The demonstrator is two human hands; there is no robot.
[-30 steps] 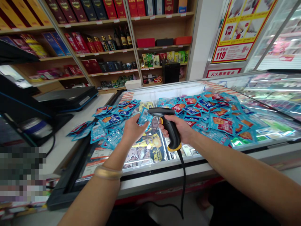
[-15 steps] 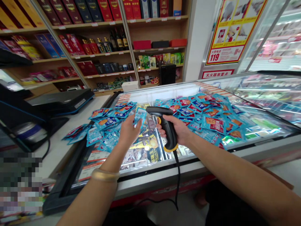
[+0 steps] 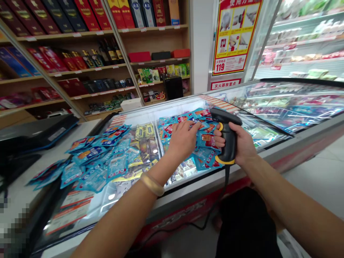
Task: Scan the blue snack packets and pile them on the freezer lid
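Observation:
In my right hand (image 3: 243, 143) is a black and yellow barcode scanner (image 3: 229, 138), fingers wrapped round its handle and its head tipped toward the upper left. My left hand (image 3: 184, 139) lies over the right pile of blue snack packets (image 3: 205, 156), fingers stretched out and palm down, at the packets' level. I see no packet held in it. Part of this pile is hidden behind the hand and the scanner. A second pile of blue packets (image 3: 92, 156) spreads over the left part of the glass-topped freezer (image 3: 107, 206).
The scanner's black cable (image 3: 193, 225) hangs in front of the freezer. On the counter at left sits a dark flat device (image 3: 51, 132). Wooden shelves (image 3: 94, 68) with boxes and bottles stand behind. A fire-safety poster (image 3: 233, 39) hangs at the back right.
My left hand has moved right from the gap between the piles to the right pile; the packet it held is out of it. My view has turned right, the scanner still in my right hand.

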